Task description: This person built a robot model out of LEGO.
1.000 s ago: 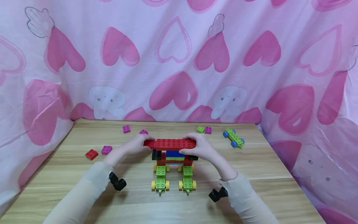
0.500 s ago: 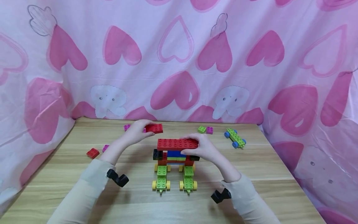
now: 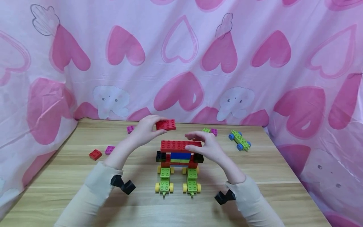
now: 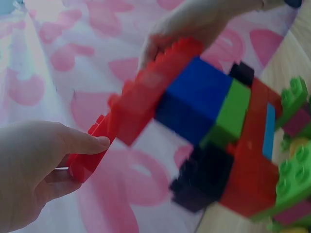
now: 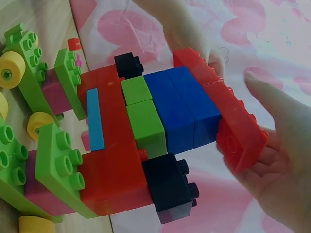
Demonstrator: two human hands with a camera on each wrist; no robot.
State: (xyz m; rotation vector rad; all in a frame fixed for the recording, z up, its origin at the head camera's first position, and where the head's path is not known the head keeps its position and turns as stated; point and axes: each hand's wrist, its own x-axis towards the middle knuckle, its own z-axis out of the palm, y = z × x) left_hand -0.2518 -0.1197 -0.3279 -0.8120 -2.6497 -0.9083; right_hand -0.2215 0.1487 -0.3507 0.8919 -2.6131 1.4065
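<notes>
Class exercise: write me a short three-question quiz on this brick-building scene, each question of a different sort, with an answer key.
1. True or false: the left hand holds a small red brick lifted clear of the brick model.
2. Which colour are the wheels of the loose wheeled base on the table? A yellow, B blue, C black.
3. Fill in: the right hand touches the model's long ___ top brick.

Key: 1 true; 2 B; 3 red.
</notes>
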